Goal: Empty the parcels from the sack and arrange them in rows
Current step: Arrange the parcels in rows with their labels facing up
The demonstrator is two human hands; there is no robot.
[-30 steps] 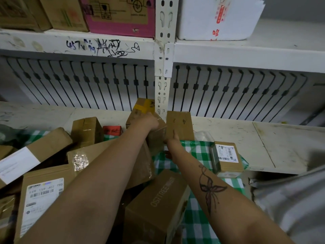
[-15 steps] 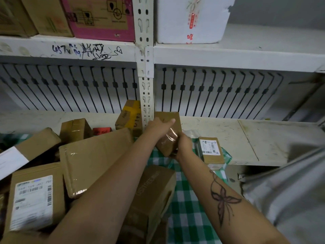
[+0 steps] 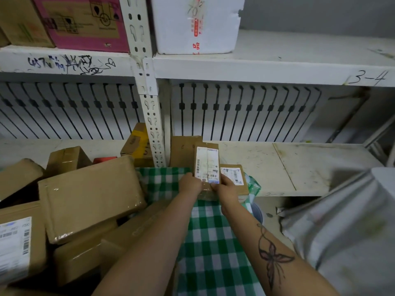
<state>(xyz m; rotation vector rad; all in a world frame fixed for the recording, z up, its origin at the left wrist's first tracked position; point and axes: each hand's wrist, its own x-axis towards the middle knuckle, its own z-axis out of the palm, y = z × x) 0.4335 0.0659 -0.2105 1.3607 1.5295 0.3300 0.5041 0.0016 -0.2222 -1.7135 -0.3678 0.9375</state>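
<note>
Cardboard filled both my hands: the labelled parcel [image 3: 207,165] stood on end, my left hand [image 3: 189,185] pinching its lower left edge and my right hand [image 3: 227,189] curled round its lower right corner. Held so low, I judged it top-heavy. Released on the soft green checked sack [image 3: 209,231] beneath my wrists, it could topple back onto the plain brown parcel [image 3: 182,150] just behind the grip. A careless right knuckle could also nudge the small parcel [image 3: 234,177] just beside that hand off the shelf [image 3: 310,167] edge.
</note>
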